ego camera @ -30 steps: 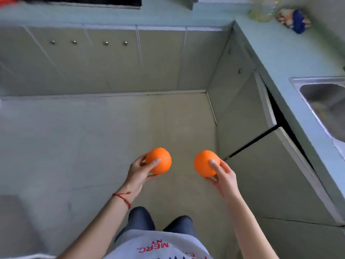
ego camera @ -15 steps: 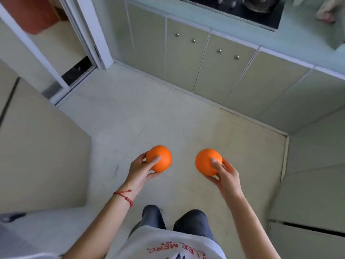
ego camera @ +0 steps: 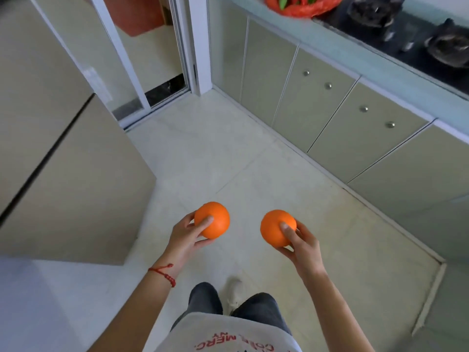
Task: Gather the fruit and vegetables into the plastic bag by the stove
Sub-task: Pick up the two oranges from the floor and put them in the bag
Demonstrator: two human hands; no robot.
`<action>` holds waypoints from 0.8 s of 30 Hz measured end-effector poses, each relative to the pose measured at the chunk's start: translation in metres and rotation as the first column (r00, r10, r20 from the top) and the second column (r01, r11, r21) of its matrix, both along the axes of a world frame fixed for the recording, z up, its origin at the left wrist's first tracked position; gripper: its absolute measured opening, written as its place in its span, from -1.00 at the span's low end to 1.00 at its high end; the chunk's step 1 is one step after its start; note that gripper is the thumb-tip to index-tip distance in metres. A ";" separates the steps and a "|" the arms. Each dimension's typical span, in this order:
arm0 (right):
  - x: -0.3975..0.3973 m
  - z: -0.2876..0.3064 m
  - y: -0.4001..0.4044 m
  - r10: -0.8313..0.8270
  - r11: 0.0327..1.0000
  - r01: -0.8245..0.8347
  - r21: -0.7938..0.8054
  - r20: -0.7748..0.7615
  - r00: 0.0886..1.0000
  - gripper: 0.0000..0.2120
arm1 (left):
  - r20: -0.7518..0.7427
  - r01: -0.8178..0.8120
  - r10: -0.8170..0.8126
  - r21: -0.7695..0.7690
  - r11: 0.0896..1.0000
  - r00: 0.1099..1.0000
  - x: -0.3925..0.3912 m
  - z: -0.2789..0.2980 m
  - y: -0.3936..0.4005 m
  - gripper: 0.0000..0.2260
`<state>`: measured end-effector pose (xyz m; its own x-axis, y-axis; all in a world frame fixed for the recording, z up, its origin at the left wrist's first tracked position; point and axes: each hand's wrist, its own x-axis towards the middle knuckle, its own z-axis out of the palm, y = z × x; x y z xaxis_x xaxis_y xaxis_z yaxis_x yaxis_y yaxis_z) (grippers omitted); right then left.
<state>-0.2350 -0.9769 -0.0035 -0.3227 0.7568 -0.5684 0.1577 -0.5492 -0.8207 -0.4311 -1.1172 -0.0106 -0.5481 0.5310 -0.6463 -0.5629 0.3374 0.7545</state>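
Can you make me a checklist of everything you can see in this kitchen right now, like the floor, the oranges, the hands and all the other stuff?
Surface: pale floor, bare where visible.
Job's things: two oranges, left orange and right orange, carried apart above the floor; red plastic bag on the counter beside the stove, green and red vegetables inside.
Clutter: nothing seen.
Hands: left hand grips the left orange; right hand grips the right orange.
Cables: nothing seen.
Surroundings: cabinet doors with round knobs, sliding door.

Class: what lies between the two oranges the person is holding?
Nothing. In the head view only bare floor shows through the gap between the left orange and the right orange.
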 end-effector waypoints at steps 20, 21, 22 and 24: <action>-0.196 -0.010 0.228 -0.004 0.999 0.001 -0.046 -0.054 0.999 -0.68 | -0.012 -0.048 0.048 0.035 0.998 0.999 -0.192 -0.011 0.215 -0.44; -0.211 -0.009 0.242 -0.015 0.999 0.012 -0.051 -0.056 0.998 -0.71 | -0.012 -0.046 0.047 0.031 0.998 0.999 -0.208 -0.010 0.231 -0.44; -0.224 -0.008 0.256 -0.025 0.998 0.022 -0.055 -0.060 0.998 -0.73 | -0.015 -0.036 0.037 0.027 0.999 0.999 -0.224 -0.008 0.246 -0.44; -0.251 -0.005 0.285 -0.048 0.998 0.044 -0.054 -0.070 0.996 -0.73 | -0.024 -0.020 0.021 0.033 0.999 0.999 -0.253 -0.003 0.277 -0.45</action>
